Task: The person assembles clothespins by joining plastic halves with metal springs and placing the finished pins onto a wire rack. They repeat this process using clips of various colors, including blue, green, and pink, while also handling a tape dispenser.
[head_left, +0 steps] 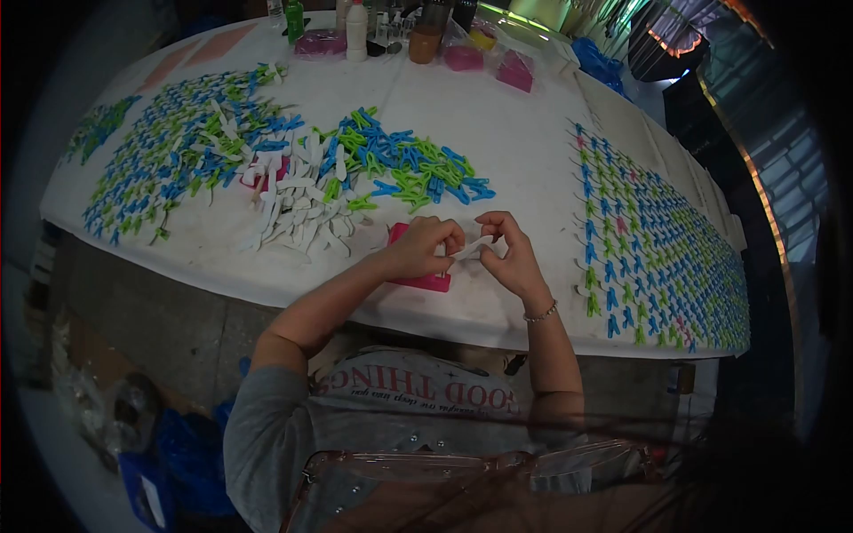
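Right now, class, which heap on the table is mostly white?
The heap left of the left hand, matching the white piece it holds; others mix blue and green.

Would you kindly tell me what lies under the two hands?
A pink tray lies on the white table beneath the left hand, which holds a white piece with the right hand. Most of the tray is covered, so its contents cannot be seen.
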A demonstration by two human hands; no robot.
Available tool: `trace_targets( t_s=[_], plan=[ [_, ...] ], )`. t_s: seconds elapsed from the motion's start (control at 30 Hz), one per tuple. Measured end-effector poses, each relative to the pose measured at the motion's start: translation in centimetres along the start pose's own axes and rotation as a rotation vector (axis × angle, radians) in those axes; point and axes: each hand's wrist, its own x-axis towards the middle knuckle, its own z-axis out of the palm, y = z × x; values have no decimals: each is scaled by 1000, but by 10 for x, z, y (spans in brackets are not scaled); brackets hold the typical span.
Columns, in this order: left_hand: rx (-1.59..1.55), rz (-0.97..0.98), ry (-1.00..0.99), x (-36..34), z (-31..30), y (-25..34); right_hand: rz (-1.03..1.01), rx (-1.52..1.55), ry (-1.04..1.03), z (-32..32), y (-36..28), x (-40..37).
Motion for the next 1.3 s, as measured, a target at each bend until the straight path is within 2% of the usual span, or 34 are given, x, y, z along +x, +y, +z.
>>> trace_targets(
  t_s=[0.03,0.1,0.13,0.17,0.2,0.23,0.27,0.33,0.37,0.43,0.57,0.67,0.73,0.77,0.83,0.87,0.93,1.07,1.13,1.3],
  plan=[
    [1,10,0,-1,0,-1,3,90,2,0,-1,3],
    [-192,-182,34,-6,-5,-6,16,68,-2,-3,12,13],
    [-194,-165,28,-10,-9,-7,35,52,-11,-4,25,19],
    [-288,-258,70,-16,-14,-7,32,41,7,-3,40,25],
    [-383,-351,108,-21,-18,-7,9,-130,13,1,58,33],
    [-386,-332,94,-24,-22,-3,-10,-301,21,5,72,38],
    [-370,-352,130,-27,-28,4,-9,-314,41,8,79,43],
    [-358,-351,157,-35,-32,5,-93,-640,103,16,88,54],
    [-398,-360,163,-40,-32,1,-92,-653,121,19,93,58],
    [-438,-350,161,-46,-33,1,-57,-820,19,20,102,68],
    [-534,-455,189,-53,-39,15,-61,-828,27,15,107,72],
    [-672,-526,230,-50,-39,18,-12,-650,71,7,77,59],
    [-737,-557,272,-49,-38,17,48,-304,165,8,59,49],
    [-770,-546,272,-46,-35,13,46,-291,149,11,50,41],
    [-793,-552,294,-41,-34,15,187,442,218,15,32,24],
    [-812,-534,287,-37,-33,19,192,455,198,16,20,15],
    [-825,-530,295,-31,-31,21,203,713,203,15,-2,-1],
    [-816,-437,262,-29,-28,18,134,749,181,23,-4,-21],
    [-820,-414,250,-30,-28,19,121,631,155,25,-1,-28],
    [-723,-394,197,-31,-30,27,202,719,124,32,-4,-31]
  ],
)
